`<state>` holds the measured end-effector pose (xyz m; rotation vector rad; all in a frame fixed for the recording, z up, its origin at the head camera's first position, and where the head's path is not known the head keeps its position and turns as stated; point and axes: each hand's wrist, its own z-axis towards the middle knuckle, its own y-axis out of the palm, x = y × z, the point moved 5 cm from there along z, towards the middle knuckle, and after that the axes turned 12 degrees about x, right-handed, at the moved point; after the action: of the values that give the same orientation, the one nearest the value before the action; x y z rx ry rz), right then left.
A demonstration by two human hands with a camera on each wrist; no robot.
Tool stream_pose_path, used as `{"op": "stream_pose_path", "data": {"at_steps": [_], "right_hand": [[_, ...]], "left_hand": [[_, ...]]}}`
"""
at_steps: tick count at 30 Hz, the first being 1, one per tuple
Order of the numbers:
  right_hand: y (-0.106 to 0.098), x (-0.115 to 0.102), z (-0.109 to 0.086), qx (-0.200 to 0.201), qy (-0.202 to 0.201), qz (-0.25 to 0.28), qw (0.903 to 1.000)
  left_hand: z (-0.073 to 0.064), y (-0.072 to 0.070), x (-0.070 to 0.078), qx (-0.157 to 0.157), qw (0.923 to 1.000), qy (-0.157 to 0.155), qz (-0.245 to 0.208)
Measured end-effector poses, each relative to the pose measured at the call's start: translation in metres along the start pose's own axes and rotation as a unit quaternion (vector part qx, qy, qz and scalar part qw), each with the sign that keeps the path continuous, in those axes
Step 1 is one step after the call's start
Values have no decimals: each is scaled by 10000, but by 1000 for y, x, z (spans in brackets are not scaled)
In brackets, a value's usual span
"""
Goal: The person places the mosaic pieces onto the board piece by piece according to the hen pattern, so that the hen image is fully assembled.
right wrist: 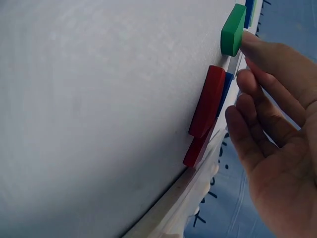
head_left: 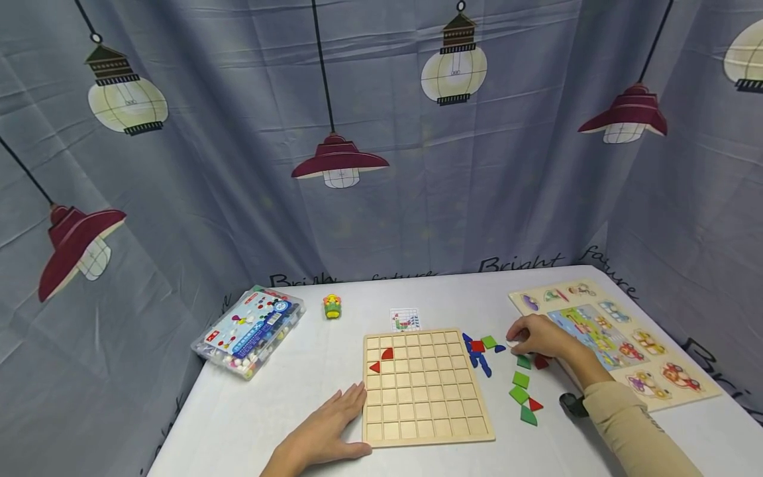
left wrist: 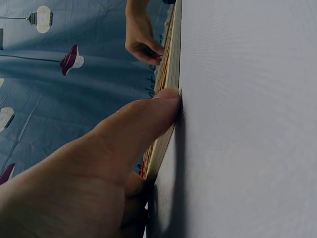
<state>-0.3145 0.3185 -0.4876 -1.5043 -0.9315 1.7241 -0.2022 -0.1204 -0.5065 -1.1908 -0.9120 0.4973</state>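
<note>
My left hand (head_left: 330, 424) lies with fingers extended along the left side of a wooden grid board (head_left: 429, 397). Its thumb (left wrist: 166, 101) presses the board's edge near the front corner. Two red pieces, a quarter circle (head_left: 387, 354) and a triangle (head_left: 375, 367), sit in the grid's upper left. To the right of the board, my right hand (head_left: 536, 336) pinches a small white piece (head_left: 511, 342) at its fingertips, largely covered by the fingers. Close by are a green piece (right wrist: 233, 30) and a dark red piece (head_left: 541, 362).
Blue pieces (head_left: 485, 366), a red square (head_left: 477, 346) and green squares (head_left: 521, 379) lie right of the board. A pattern card (head_left: 405, 320) is behind it. A picture puzzle board (head_left: 656, 361) lies far right; a plastic case (head_left: 253, 328) and small toy figure (head_left: 332, 307) stand left.
</note>
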Motion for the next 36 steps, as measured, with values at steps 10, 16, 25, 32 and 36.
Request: {"op": "stream_pose_path", "data": {"at_steps": [10, 16, 25, 32, 36], "right_hand": [[3, 4, 3, 20, -50, -11, 10000], [3, 8, 4, 84, 73, 148, 9998], [-1, 13, 2, 243, 113, 193, 9995], [-2, 11, 2, 319, 72, 177, 9993], [0, 9, 2, 267, -67, 168, 9995]], "left_hand": [[0, 1, -1, -49, 10000, -27, -62], [-1, 1, 0, -52, 10000, -31, -61], [0, 1, 0, 41, 10000, 26, 21], [0, 1, 0, 16, 10000, 46, -4], [0, 1, 0, -27, 10000, 22, -63]]}}
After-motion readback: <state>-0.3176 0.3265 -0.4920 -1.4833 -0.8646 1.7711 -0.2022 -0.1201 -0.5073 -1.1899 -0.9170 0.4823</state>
